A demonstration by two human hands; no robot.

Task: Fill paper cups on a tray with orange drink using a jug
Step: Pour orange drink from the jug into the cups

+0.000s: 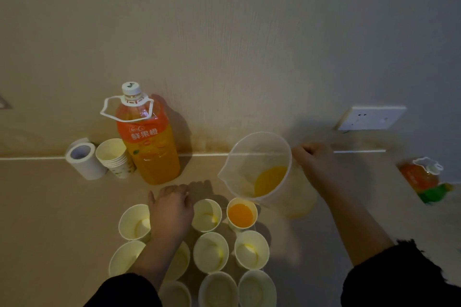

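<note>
My right hand (314, 160) grips the handle of a clear plastic jug (257, 164), tilted left with a little orange drink pooled inside. Just below its spout stands a paper cup (241, 215) full of orange drink. Several empty paper cups (211, 252) stand in rows around it on a tray that is barely visible. My left hand (171, 209) reaches over the back row with curled fingers, covering a cup there; whether it holds that cup is hidden.
A large capped bottle of orange drink (147, 142) stands by the wall, with a stack of spare paper cups (115, 157) and a white paper roll (83, 158) to its left. Another bottle (424, 177) lies at right. A wall socket (371, 118) is behind.
</note>
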